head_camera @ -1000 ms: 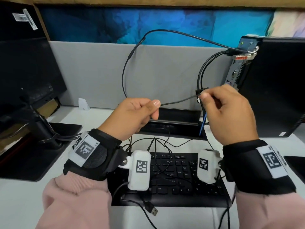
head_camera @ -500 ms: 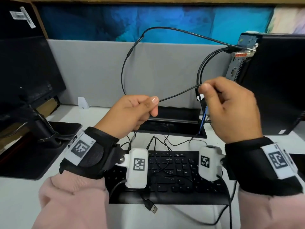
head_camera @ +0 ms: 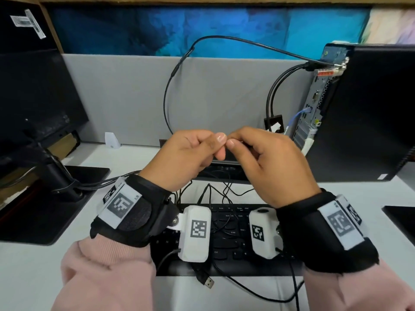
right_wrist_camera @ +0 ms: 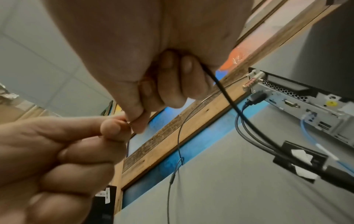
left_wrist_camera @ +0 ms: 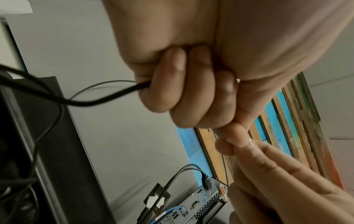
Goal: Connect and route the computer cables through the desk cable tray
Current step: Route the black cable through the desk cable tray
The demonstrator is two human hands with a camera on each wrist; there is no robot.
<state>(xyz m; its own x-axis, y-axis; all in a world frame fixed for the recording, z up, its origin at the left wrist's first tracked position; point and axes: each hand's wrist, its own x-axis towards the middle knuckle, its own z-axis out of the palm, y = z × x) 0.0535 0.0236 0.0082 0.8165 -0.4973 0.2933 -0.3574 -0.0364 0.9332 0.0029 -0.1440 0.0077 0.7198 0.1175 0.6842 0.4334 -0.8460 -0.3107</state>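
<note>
A thin black cable (head_camera: 170, 86) arcs up the grey partition and over to the back of the computer tower (head_camera: 370, 113). My left hand (head_camera: 213, 147) holds this cable in curled fingers; in the left wrist view the cable (left_wrist_camera: 107, 97) leaves the fist. My right hand (head_camera: 235, 144) pinches it fingertip to fingertip against the left, and a cable (right_wrist_camera: 226, 94) runs out of its curled fingers. Both hands hover above the black cable tray slot (head_camera: 224, 163) in the desk, which they mostly hide.
A black keyboard (head_camera: 233, 234) lies under my wrists with thin cables strewn over it and a loose USB plug (head_camera: 207, 281) at its front. A monitor (head_camera: 33, 97) stands left. A black clip (head_camera: 275, 125) holds thicker cables; a blue network cable (head_camera: 294, 118) enters the tower.
My right hand has moved left and down, away from the clip, to meet my left hand. The stretch of cable between them has closed up.
</note>
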